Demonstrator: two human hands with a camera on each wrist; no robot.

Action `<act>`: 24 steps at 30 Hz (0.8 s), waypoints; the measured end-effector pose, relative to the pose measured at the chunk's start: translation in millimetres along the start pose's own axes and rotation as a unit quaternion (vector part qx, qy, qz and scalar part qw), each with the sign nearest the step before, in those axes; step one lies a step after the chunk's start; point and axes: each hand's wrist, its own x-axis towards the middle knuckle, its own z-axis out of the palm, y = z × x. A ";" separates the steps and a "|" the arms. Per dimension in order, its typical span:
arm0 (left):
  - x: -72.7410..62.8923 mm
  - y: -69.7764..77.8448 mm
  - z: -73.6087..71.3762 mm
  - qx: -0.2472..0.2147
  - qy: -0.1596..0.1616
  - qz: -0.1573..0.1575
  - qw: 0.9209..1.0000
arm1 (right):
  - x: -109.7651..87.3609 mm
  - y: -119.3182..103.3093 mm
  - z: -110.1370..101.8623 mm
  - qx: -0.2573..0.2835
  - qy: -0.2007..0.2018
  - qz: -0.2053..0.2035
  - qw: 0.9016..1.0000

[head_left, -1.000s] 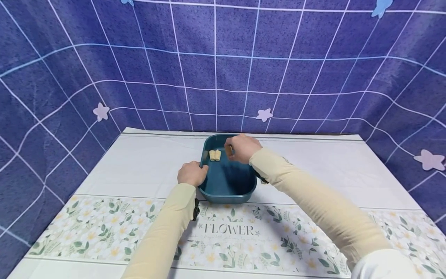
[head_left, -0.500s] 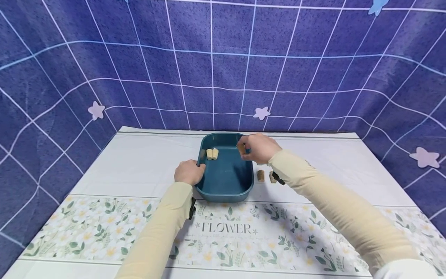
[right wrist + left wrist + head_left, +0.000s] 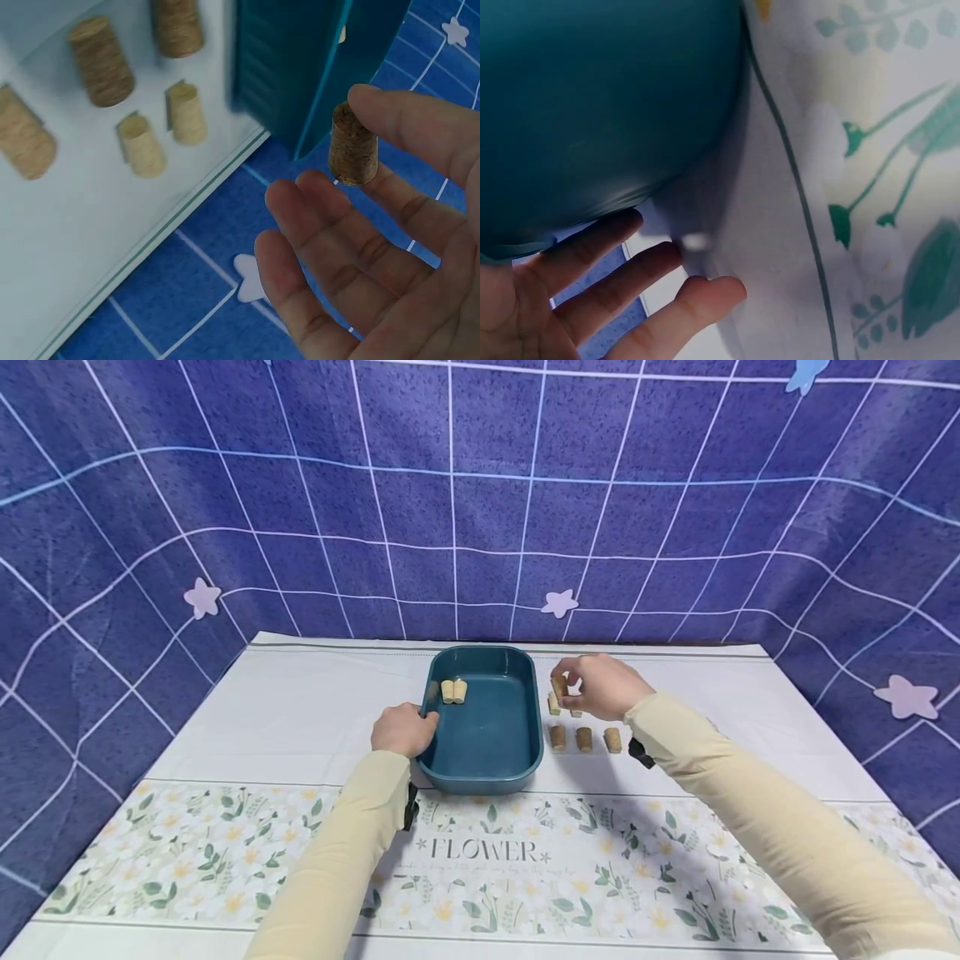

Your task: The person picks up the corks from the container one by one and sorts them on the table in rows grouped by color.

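In the head view, my left hand (image 3: pixel 405 730) holds the left rim of a dark teal tray (image 3: pixel 480 783), thumb over the edge. Its other fingers lie along the outside wall in the left wrist view. Thumb and index finger of my right hand (image 3: pixel 606 685) pinch a brown cork stopper (image 3: pixel 354 146), raised just beyond the tray's right side. Two pale cork stoppers (image 3: pixel 453 692) lie side by side in the tray's upper left. Below the right hand are two pale stoppers (image 3: pixel 141 146) on the table, partly hidden in the head view, and a row of three brown stoppers (image 3: pixel 584 740).
A white tablecloth (image 3: pixel 315 710) with a printed flower band (image 3: pixel 225 860) covers the table. Behind its far edge hangs a blue grid-patterned curtain (image 3: pixel 420 510) with stars, which also closes in both sides.
My right hand has moved right with the brown stopper, from over the tray to past its right rim, uncovering the stoppers on the table. The left hand keeps its hold on the rim.
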 end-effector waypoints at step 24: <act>5.4 -4.9 0.1 -0.013 -0.012 0.006 1.000 | -54.0 68.1 7.2 0.033 0.021 0.044 0.998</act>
